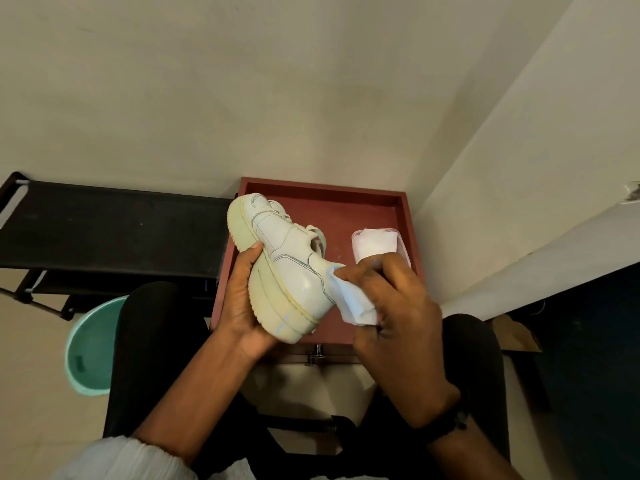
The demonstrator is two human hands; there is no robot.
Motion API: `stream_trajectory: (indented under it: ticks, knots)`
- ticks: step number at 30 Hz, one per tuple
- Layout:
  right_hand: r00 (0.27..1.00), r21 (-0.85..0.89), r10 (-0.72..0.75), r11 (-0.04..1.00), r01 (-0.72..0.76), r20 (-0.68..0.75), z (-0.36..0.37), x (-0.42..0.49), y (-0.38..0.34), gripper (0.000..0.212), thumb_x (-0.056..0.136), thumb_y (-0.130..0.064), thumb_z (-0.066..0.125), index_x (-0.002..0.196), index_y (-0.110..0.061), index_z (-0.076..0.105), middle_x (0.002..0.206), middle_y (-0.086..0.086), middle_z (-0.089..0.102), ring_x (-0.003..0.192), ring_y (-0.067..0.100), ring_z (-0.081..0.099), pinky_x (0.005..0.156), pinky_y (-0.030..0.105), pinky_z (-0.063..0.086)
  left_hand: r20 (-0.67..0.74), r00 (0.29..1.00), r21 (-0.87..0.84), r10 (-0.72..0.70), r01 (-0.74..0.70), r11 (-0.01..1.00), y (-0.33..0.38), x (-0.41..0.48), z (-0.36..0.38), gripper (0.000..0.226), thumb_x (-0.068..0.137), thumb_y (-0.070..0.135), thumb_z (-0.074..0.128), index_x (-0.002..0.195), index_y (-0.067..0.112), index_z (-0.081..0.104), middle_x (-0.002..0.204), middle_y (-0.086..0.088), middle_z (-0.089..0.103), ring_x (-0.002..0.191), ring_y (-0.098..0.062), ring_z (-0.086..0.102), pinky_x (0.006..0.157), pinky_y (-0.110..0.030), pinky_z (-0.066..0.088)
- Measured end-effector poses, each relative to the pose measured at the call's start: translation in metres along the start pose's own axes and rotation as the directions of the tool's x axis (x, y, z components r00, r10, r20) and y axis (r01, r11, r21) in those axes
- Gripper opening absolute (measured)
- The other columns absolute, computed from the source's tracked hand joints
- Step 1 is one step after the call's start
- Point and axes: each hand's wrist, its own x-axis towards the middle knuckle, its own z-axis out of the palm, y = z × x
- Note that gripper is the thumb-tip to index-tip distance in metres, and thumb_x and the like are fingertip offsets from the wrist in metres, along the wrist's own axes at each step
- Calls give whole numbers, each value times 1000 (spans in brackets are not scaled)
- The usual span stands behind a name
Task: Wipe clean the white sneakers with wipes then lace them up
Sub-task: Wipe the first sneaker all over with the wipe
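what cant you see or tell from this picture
Head view, the only one:
- The far side of the sneaker is turned away; the left hand covers part of its sole.
- The patch under the wipe is hidden by the wipe and the right hand.
- The near end of the wipe box sits behind the right hand.
- The green bucket is partly behind a leg.
- No second sneaker is in frame.

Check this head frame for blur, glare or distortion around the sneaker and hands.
Head view: wide-angle bending curves the wall edges; dim warm light tints the sneaker yellowish; faint shine beside the wipe; the right hand looks slightly soft.
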Motion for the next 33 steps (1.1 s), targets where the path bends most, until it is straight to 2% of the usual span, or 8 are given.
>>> stream_trajectory:
  ticks: [3,9,13,16,20,23,28,33]
  knots:
    - [999,34,-35,999,33,38,7,-11,-2,37,77,-1,66,112,-11,74,102,2,62,94,16,60,72,28,52,14,1000,34,11,-11,999,-1,0,1,45,102,41,41,123,12,68,116,-11,72,99,-26,73,88,-43,60]
    - [993,234,-35,972,8,112,12,-26,-13,27,85,-12,61,108,-10,75,100,2,64,96,16,64,74,28,54,-19,999,57,50,-49,997,-2,0,0,46,99,41,45,133,14,62,124,-11,68,105,-26,70,93,-42,57]
    - [998,155,4,988,-14,65,7,-19,-6,38,76,7,72,110,-9,75,101,0,63,96,15,63,75,22,53,-59,992,134,115,-107,985,-4,-1,2,47,99,41,51,138,16,58,133,-13,66,117,-29,66,98,-45,55]
    - [996,115,9,993,-20,92,16,-17,-6,36,78,3,69,111,-11,74,101,-1,61,95,12,61,77,11,46,-89,985,152,146,-131,980,-4,-1,3,47,99,40,53,140,17,57,132,-13,67,121,-29,65,99,-46,54]
    - [994,126,-68,990,57,80,30,-31,-9,31,80,1,65,108,-8,75,98,4,65,91,15,62,75,20,50,-109,979,149,170,-153,977,-2,-2,4,38,100,39,52,129,17,64,122,-11,72,104,-24,73,88,-41,61]
    - [969,157,-153,980,123,195,33,-41,-14,31,82,-5,64,110,-12,75,102,2,66,91,15,63,76,19,50,-114,981,122,160,-146,982,-3,-3,5,34,100,39,51,117,17,69,114,-10,75,95,-24,75,84,-42,61]
    - [995,195,-80,979,66,66,20,-31,-11,33,80,0,63,109,-9,75,101,5,66,94,18,65,74,28,53,-99,980,146,171,-156,977,-3,-2,4,40,100,38,51,130,16,63,124,-12,71,108,-25,71,91,-41,59]
    - [997,105,8,994,-17,79,26,-18,-5,35,77,3,72,110,-10,74,101,2,62,93,16,62,74,20,51,-130,974,201,186,-158,967,-6,-1,1,44,97,40,56,135,18,60,127,-12,70,118,-28,66,104,-47,50]
